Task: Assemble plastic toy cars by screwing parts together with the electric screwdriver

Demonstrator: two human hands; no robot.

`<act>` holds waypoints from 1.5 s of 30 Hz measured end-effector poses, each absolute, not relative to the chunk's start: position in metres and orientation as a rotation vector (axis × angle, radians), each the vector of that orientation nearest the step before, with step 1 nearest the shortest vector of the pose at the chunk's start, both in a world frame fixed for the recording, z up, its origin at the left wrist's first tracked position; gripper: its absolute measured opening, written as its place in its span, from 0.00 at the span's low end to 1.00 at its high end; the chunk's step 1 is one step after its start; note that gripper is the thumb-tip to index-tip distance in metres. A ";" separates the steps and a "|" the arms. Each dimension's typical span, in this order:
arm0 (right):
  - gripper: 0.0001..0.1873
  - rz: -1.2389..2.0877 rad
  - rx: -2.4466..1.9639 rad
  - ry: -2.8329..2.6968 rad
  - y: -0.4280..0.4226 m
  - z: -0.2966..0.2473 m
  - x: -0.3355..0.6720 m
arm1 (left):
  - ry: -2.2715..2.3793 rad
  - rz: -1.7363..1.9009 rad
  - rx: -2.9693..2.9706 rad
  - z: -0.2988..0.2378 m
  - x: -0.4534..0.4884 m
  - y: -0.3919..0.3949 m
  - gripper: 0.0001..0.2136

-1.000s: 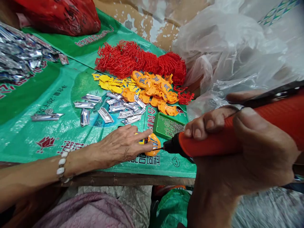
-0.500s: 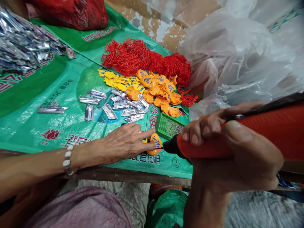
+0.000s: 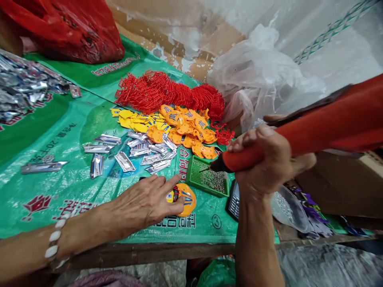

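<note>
Head view: my left hand holds a toy-like orange, yellow and red plastic assembly against the table, thumb and forefinger on either side; my palm hides the rest. My right hand is wrapped round a red-orange, black-nosed power screwdriver, its thin bit over a green perforated plastic tray of tiny metal screws. If the bit catches the rim, the tray could tip and spill; I can't tell whether the tip carries a screw. A loose left hold might let the rounded assembly twist, and a slipping bit could reach my thumb.

Beneath lies slick green printed plastic sheeting, bearing heaped red plastic frames and shiny silver strips. A black keypad phone sits just beside the tray. Crumpled clear plastic bags crowd the far side.
</note>
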State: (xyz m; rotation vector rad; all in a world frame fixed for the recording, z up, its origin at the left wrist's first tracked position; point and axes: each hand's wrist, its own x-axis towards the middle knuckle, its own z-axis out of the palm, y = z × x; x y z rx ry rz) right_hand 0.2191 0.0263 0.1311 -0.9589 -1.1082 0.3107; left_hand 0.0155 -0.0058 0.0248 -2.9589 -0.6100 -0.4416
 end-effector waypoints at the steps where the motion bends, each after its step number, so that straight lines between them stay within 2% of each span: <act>1: 0.08 0.294 -0.938 -1.067 0.030 0.126 0.220 | -0.614 -0.437 -2.947 0.025 0.016 -0.006 0.17; 6: 0.09 0.314 -0.937 -1.042 0.033 0.109 0.218 | -0.561 -0.524 -2.886 0.021 0.019 -0.005 0.14; 22: 0.12 0.373 -0.980 -1.039 0.032 0.105 0.216 | -0.540 -0.540 -2.929 0.020 0.018 -0.004 0.16; 36: 0.10 0.387 -0.959 -1.122 0.035 0.102 0.219 | -0.537 -0.575 -2.906 0.015 0.018 -0.003 0.18; 45: 0.14 0.337 -1.048 -1.122 0.035 0.098 0.220 | -0.551 -0.543 -2.922 0.017 0.018 -0.005 0.19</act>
